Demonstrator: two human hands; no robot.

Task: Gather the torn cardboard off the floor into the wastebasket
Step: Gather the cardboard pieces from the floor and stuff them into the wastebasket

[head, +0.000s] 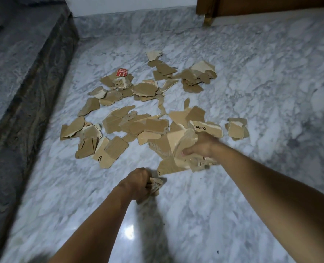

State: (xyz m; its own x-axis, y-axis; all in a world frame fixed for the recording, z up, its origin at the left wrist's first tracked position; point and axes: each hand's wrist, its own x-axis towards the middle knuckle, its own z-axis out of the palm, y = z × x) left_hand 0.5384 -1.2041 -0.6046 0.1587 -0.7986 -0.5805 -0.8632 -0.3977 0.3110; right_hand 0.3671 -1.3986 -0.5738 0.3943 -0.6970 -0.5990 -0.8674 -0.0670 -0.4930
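Several torn brown cardboard pieces (138, 126) lie scattered over the marble floor (252, 92) ahead of me. My right hand (201, 147) grips a thick bunch of cardboard scraps (178, 149) at the near right edge of the pile. My left hand (140, 184) is nearer to me and holds a small crumpled cardboard piece (156, 185) just above the floor. One scrap with red print (121, 72) lies at the far side. No wastebasket shows in this view.
A raised dark marble step or ledge (30, 88) runs along the left. A wooden furniture piece with a brass-footed leg (207, 18) stands at the back right. A white wall base (129, 6) closes the far end.
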